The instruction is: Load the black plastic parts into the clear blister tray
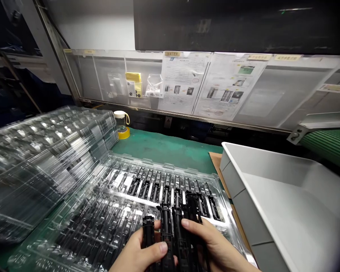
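My left hand point(140, 253) and my right hand point(215, 247) together grip a bundle of long black plastic parts point(172, 226) at the bottom centre. The bundle sits just above a clear plastic blister tray point(102, 211) on the green mat. Several more black parts point(158, 187) lie in the tray's far row of slots. My left thumb presses across the front of the bundle; my right fingers wrap its right side.
A tall tilted stack of empty clear trays point(42, 158) stands at the left. A grey plastic bin point(286, 196) sits at the right. A small bottle on a yellow tape roll point(121, 124) stands behind. Instruction sheets point(204, 83) hang on the back panel.
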A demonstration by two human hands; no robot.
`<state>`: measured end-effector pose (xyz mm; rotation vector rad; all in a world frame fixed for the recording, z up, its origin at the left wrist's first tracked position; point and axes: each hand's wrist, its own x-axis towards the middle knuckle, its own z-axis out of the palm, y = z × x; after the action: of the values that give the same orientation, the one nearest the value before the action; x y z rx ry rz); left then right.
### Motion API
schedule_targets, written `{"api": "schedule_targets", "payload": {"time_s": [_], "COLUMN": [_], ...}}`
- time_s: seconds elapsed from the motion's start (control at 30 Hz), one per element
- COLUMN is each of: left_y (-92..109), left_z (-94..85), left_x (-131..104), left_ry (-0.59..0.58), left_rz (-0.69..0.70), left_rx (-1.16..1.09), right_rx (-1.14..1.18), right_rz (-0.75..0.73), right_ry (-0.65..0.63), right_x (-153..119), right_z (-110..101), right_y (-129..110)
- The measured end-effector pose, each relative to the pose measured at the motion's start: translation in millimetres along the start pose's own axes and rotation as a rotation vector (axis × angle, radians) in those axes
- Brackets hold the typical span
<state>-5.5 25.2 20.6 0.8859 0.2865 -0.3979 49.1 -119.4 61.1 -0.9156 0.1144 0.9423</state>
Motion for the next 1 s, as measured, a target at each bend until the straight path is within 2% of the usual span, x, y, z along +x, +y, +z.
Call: {"api": "schedule_targets", "payload": {"time_s": [0.3, 0.47, 0.67, 0.8, 0.87, 0.93, 1.0], "left_y": [-2.8, 1.4, 2.0, 0.4, 0.2, 1.2, 3.1], "left_z": [-4.9, 0.0, 3.8, 1.9, 2.7, 6.3, 12.0], "left_x": [5.3, 0.6, 1.7, 3.6, 1.2, -3.4, -8.6], "left_ry": [-0.044, 0.014, -0.018, -0.042, 0.021, 0.192, 0.315], "left_rz": [0.008, -0.072, 0.046, 0.077, 0.092, 0.116, 0.216], "left_rx": [-0.022, -0.018, -0.046, 0.02, 0.091, 0.227, 0.357], "right_rx": [-0.045, -0.039, 0.036, -0.105, -0.255, -0.455, -0.648], "right_rz": [0.034, 0.028, -0.031, -0.053, -0.1, -0.228, -0.395], "right_ry": [0.088, 0.086, -0.029, -0.008, 0.053, 0.138, 0.165], "right_x": [-4.0, -7.2, -4.3, -4.5, -6.1, -8.2, -10.1], "right_z": [5.9, 8.0, -0.2, -3.3, -4.4, -4.8, -3.9], "right_y": [-3.6, -5.1, 0.6, 3.9, 5.3, 6.3, 6.6]}}
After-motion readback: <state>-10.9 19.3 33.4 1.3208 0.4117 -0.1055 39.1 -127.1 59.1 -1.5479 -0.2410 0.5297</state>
